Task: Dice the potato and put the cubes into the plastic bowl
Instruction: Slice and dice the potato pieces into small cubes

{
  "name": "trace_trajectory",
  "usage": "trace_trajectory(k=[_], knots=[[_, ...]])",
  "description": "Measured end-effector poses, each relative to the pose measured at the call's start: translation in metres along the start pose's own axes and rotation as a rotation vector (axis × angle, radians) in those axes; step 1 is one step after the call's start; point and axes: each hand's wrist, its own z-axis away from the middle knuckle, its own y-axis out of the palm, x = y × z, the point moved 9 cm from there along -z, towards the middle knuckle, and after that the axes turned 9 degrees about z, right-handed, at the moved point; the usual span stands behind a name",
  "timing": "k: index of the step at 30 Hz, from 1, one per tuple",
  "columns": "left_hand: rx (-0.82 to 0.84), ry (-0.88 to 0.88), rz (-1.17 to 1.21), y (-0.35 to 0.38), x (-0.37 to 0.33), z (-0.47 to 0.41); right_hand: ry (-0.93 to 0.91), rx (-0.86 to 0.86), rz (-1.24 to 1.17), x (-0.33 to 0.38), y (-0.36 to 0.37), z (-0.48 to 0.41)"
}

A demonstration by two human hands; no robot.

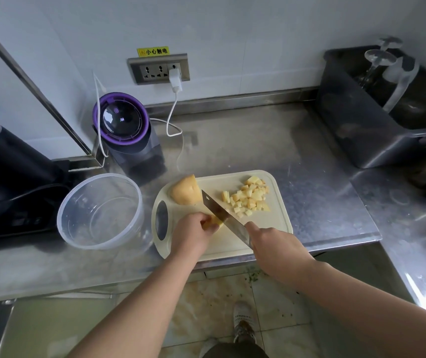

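A tiled floor and one shoe are nearest. Past them a shiny steel counter holds a pale cutting board. The left hand curls its fingers round a small potato piece on the board. The right hand grips a knife, its blade slanting beside that piece. The potato cubes lie further right, a big potato chunk far left. The clear plastic bowl stands left of the board. The fist hides the knife handle.
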Motion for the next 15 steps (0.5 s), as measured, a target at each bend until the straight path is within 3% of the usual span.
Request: trace_trajectory(k=[6, 15], knots=[[0.004, 0.007, -0.029, 0.0, 0.0, -0.001, -0.023, 0.053, -0.023, 0.006, 0.01, -0.014], [0.016, -0.01, -0.037, 0.001, 0.006, -0.001, -0.007, 0.001, 0.023, 0.008, 0.011, -0.008]])
